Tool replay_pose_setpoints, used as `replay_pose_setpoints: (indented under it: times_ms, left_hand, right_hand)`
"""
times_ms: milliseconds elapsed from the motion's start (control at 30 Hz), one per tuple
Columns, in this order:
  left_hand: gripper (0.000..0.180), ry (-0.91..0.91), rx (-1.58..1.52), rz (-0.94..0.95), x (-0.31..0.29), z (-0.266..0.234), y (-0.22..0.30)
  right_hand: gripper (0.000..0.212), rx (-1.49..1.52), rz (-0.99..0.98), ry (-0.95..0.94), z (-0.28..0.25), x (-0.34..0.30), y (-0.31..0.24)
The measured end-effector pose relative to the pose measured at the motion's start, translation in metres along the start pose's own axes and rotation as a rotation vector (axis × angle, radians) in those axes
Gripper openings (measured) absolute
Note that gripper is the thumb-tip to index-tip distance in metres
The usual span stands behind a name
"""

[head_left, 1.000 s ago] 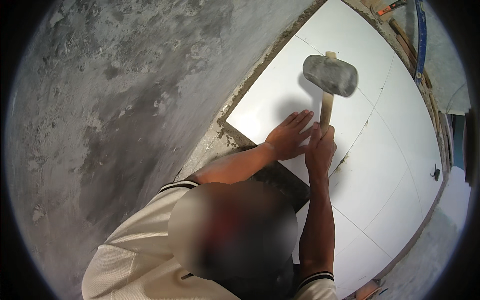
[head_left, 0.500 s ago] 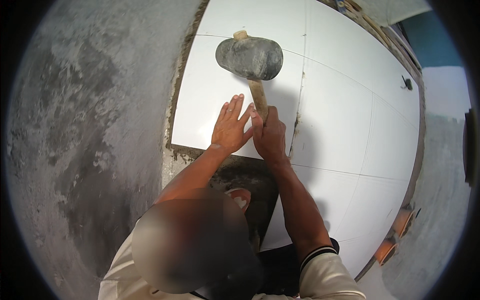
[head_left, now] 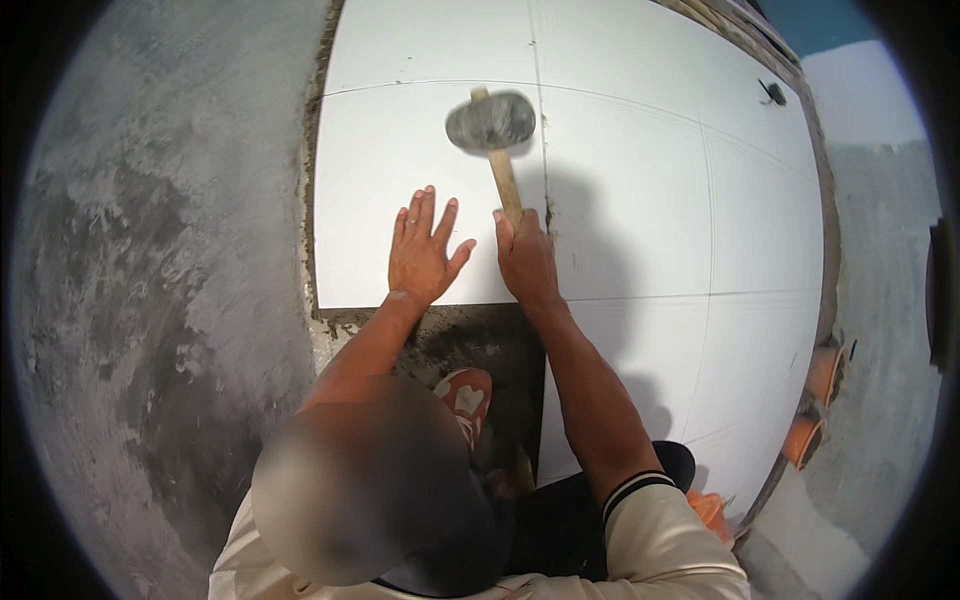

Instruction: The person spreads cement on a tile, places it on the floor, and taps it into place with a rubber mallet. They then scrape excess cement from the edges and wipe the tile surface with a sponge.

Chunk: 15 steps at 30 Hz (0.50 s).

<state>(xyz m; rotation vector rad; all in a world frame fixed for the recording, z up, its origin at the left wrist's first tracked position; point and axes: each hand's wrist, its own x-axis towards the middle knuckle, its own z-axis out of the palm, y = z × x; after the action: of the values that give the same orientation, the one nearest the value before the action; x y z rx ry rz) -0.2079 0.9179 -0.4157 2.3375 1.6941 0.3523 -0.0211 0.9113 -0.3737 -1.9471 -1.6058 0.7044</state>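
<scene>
My right hand (head_left: pixel 528 265) is closed around the wooden handle of a rubber mallet (head_left: pixel 491 122). The mallet's dark grey head, slightly blurred, is over the far right part of a large white tile (head_left: pixel 365 150), and its shadow falls to the right. My left hand (head_left: pixel 422 252) lies flat with fingers spread on the same tile, close to its near edge. Nothing is in that hand. A dark wet mortar bed (head_left: pixel 470 335) shows just below the tile's near edge, between my forearms.
More white tiles (head_left: pixel 640 200) extend to the right and far side. Bare grey concrete (head_left: pixel 170 300) runs along the left. Orange pots (head_left: pixel 803 438) stand at the right edge, and a small black object (head_left: pixel 774 93) lies at the far right. My shoe (head_left: pixel 465 400) rests in the untiled gap.
The mallet head has moved farther from the camera, toward the tile, in my right hand. My left fingers have spread wider. The whole view has shifted, so the tiles appear farther left.
</scene>
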Motion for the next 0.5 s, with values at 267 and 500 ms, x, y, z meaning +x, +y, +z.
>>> replay_pose_setpoints:
  times_ms: [267,500]
  left_hand:
    - [0.074,0.017,0.036,0.021,0.001,0.003,0.003]
    - [0.073,0.020,0.078,0.011,0.000,0.002,0.000]
  right_hand:
    - [0.039,-0.023,0.117,-0.022,-0.030,-0.040,0.022]
    - [0.030,0.063,0.161,0.250,-0.142,-0.114,0.094]
